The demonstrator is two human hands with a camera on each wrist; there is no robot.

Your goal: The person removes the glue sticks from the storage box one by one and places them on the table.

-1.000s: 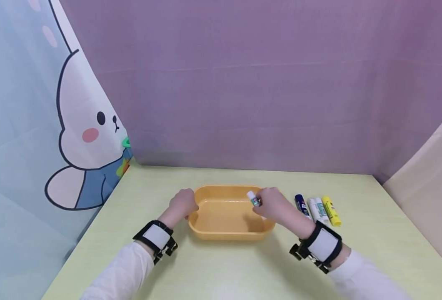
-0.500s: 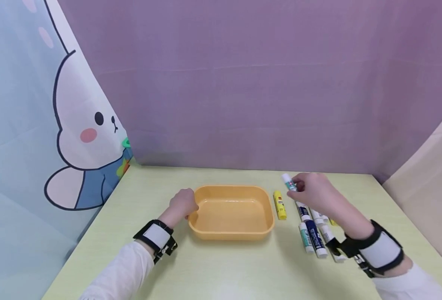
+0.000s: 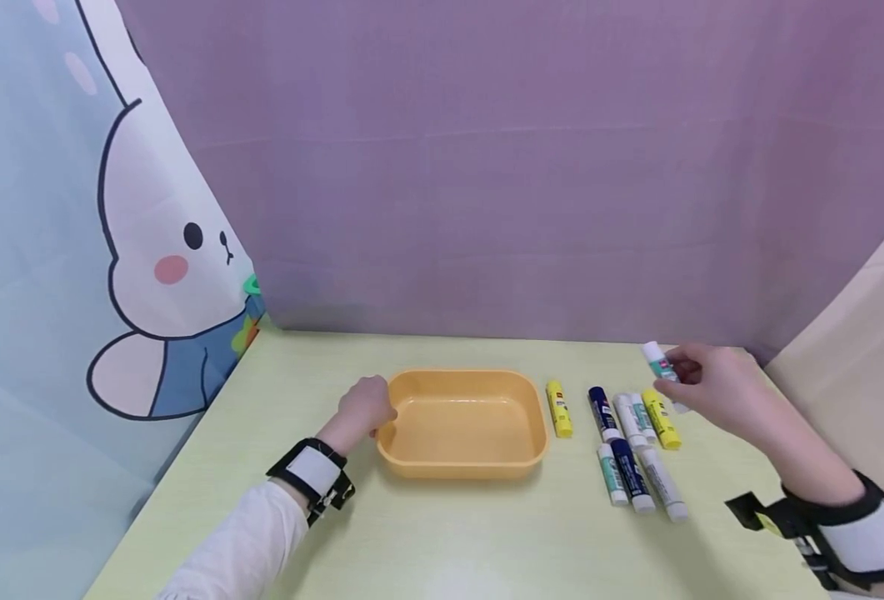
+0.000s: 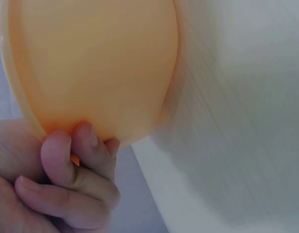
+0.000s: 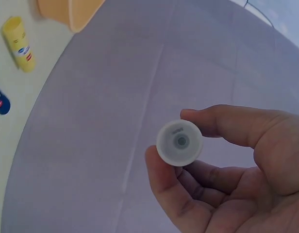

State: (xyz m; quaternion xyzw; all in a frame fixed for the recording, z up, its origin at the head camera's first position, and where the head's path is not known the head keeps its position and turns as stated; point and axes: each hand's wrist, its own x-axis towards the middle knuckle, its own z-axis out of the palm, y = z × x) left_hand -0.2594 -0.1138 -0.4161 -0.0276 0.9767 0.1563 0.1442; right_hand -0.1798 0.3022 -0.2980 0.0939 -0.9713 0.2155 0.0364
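Note:
My left hand grips the left end of a yellow-orange plastic basin. In the left wrist view, curled fingers press against the basin's outer wall, the thumb at the rim. Well to the right, my right hand pinches a white and green glue stick between thumb and fingers, raised off the table. The right wrist view looks straight at the round end of that glue stick. Below and left of it lie a yellow glue stick and a dark blue glue stick.
Several more glue sticks lie in two rough rows, among them a white one, a green and white one and a grey-white one. Another yellow glue stick lies beside the basin. A purple curtain hangs behind the table.
The right hand has moved right from above the basin, carrying the glue stick past the others. The sticks its arm covered now show. The left hand has stayed on the basin.

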